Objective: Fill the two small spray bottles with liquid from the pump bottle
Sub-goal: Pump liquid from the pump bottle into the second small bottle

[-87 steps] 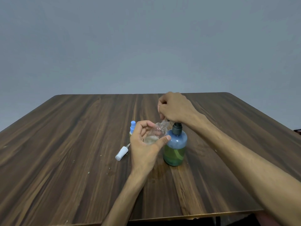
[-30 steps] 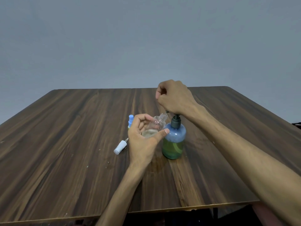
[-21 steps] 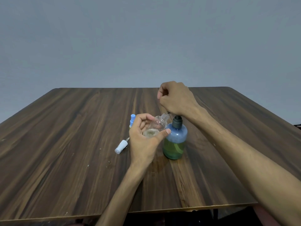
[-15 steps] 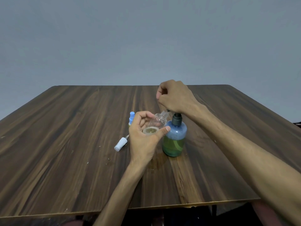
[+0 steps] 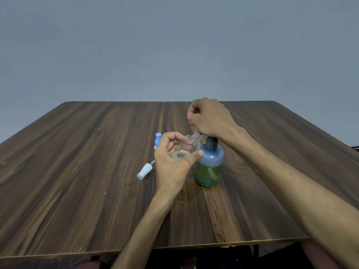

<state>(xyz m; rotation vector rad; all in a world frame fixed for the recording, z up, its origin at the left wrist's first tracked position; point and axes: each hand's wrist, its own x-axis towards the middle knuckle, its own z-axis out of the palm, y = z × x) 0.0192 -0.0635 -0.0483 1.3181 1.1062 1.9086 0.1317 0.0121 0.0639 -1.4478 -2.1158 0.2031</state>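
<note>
A blue-tinted pump bottle (image 5: 208, 166) with green liquid in its lower half stands at the table's middle. My right hand (image 5: 210, 118) is fisted over its pump head, which is hidden under the hand. My left hand (image 5: 172, 162) holds a small clear spray bottle (image 5: 187, 150), tilted so its open neck points under the right hand; a little pale liquid lies in its bottom. Behind my left hand stands a second small spray bottle with a blue top (image 5: 157, 139), mostly hidden. A white spray cap (image 5: 144, 170) with its tube lies on the table at the left.
The dark wooden table (image 5: 77, 171) runs wide on both sides, its front edge near me. A wet stain (image 5: 189, 192) marks the wood in front of the pump bottle. A plain grey wall is behind.
My right hand has bobbed up and down on the pump head. Liquid has gathered in the bottom of the tilted clear bottle. My left hand has kept its hold.
</note>
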